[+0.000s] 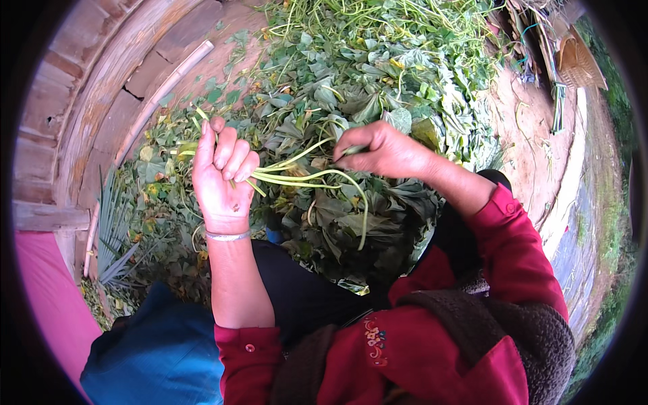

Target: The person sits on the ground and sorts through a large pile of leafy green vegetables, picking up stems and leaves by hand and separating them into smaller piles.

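Observation:
My left hand (225, 167), palm up with curled fingers, grips a small bunch of long green leaf stalks (298, 177). Their free ends spread to the right, and one bends downward. To the right of that bunch, my right hand (372, 149) pinches a piece of green leaf (354, 150) between thumb and fingers. Whether this leaf joins one of the stalks cannot be told. Beneath both hands lies a broad heap of green leaves (364, 212), some wilted or yellowed, with many thin stalks and vines (364, 20) at its far side.
A wooden plank wall (96, 86) curves along the left, with a pale pole (157, 98) beside it. Spiky grey-green leaves (111, 238) stand at the heap's left edge. Blue cloth (157, 349) lies at lower left, pink cloth (50, 293) beyond it. A woven straw item (579, 61) hangs at upper right.

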Demonstrator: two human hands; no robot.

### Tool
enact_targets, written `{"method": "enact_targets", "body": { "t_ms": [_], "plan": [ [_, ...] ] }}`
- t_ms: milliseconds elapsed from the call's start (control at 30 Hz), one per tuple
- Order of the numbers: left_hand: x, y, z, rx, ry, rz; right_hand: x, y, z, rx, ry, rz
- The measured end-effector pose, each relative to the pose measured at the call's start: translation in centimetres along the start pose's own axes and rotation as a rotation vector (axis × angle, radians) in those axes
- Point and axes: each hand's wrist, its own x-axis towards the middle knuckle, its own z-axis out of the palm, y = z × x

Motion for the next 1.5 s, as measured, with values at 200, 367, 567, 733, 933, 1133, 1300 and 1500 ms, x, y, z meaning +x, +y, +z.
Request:
{"method": "enact_targets", "body": {
  "t_ms": [200,367,567,733,933,1133,1300,1500],
  "plan": [
    [0.8,-1.7,0.1,-0.177,-0.086,-0.078,0.0,1.1,0.6,0.027,-0.003,0.015],
    [1.4,-3.2,0.0,-0.196,-0.103,-0.146,0.2,1.4,2.1,0.141,-0.041,-0.090],
    [1.8,-3.0,-0.2,-0.149,-0.090,-0.137,0.1,1.9,1.4,0.142,0.086,-0.026],
    [2.0,-2.2,-0.3,-0.113,-0.052,-0.086,0.2,2.8,0.3,0.175,0.030,-0.058],
    [1.9,-2.1,-0.2,-0.080,-0.029,-0.057,0.0,1.9,0.1,0.240,-0.083,0.176],
    [1.6,-3.2,0.1,-0.099,-0.062,-0.092,-0.3,0.6,1.1,-0.623,-0.334,0.230],
    [1.7,-2.1,-0.1,-0.186,-0.077,-0.021,-0.9,2.9,1.3,-0.740,-0.161,0.243],
    [1.6,-2.6,0.2,-0.225,-0.064,-0.058,0.5,2.9,1.8,0.117,0.083,0.035]
  ]
}}
